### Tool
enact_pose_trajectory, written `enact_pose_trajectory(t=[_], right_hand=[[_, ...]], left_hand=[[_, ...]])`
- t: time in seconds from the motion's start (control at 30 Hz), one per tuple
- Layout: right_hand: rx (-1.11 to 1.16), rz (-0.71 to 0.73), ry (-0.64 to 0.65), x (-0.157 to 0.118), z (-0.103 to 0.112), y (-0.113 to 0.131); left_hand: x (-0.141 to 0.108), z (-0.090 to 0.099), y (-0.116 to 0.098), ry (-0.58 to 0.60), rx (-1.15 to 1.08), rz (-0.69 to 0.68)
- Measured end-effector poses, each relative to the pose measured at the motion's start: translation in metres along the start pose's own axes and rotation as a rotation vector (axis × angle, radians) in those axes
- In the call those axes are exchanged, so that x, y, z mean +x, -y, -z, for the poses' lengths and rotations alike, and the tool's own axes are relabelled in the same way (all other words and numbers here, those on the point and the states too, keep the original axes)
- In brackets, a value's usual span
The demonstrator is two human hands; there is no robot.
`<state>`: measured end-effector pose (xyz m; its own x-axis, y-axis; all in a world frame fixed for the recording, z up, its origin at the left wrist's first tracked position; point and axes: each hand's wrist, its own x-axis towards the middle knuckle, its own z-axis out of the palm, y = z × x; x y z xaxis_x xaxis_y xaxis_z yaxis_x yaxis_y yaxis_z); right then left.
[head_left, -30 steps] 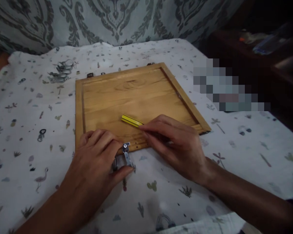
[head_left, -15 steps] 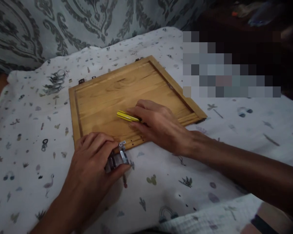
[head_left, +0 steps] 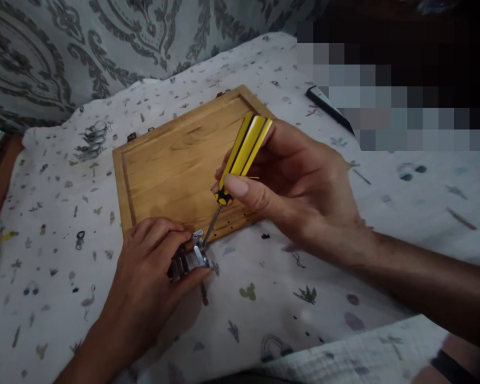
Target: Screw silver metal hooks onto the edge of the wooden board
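Panel point(head_left: 172, 160) lies flat on printed cloth point(head_left: 56, 213); clock read from the panel's middle, 12 pointing away. Hinge point(head_left: 198, 255) sits at the near edge, about 6 o'clock. Left hand point(head_left: 150, 266) grips it, thumb on the near side, fingers lapping over the panel's edge. Right hand point(head_left: 310, 186) holds the screwdriver point(head_left: 242, 153), thumb and fingers pinched low on its handle.

Relation that seems to count: screwdriver to hinge. Tool's long axis slants, handle toward 1 o'clock, shaft pointing down toward 7. Hinge lies toward 8 from the right hand, toward 3 from the left; left hand is nearer, touching it. Shaft's lower end is at the hinge, screw point(head_left: 196, 235) just beside it toward 10; contact cannot be told. Hinge's own long axis partly hidden by fingers. Small holes point(head_left: 229, 222) dot the panel's near edge, toward 2 from the hinge
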<state>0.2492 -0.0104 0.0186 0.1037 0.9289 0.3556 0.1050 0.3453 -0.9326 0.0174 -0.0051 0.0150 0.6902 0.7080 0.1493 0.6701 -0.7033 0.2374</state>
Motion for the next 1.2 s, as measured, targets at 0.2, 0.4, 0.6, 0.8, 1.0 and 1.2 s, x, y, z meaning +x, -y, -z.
enact_pose_trajectory(t=[0.2, 0.4, 0.6, 0.8, 1.0, 1.2], right_hand=[[-0.066, 0.034, 0.030, -0.0058, 0.0002, 0.0003], [-0.054, 0.037, 0.042, -0.0063, -0.0014, -0.0012], [-0.007, 0.021, 0.062, -0.0069, -0.0028, -0.0027], [-0.035, 0.035, 0.071, -0.0087, -0.0033, -0.0061], [-0.036, 0.059, 0.090, -0.0098, -0.0034, -0.0022], [0.019, 0.048, 0.122, -0.0101, -0.0025, 0.0025]], left_hand=[[0.0001, 0.0007, 0.0004, 0.023, 0.005, 0.019], [0.0002, 0.0007, 0.0003, 0.017, 0.004, 0.004], [0.0000, -0.0002, -0.0001, -0.004, 0.020, 0.000], [0.0011, 0.0006, 0.0001, -0.005, 0.020, 0.005], [0.0022, 0.0009, -0.0004, -0.027, 0.016, -0.022], [0.0021, 0.0005, 0.0007, -0.012, 0.015, -0.006]])
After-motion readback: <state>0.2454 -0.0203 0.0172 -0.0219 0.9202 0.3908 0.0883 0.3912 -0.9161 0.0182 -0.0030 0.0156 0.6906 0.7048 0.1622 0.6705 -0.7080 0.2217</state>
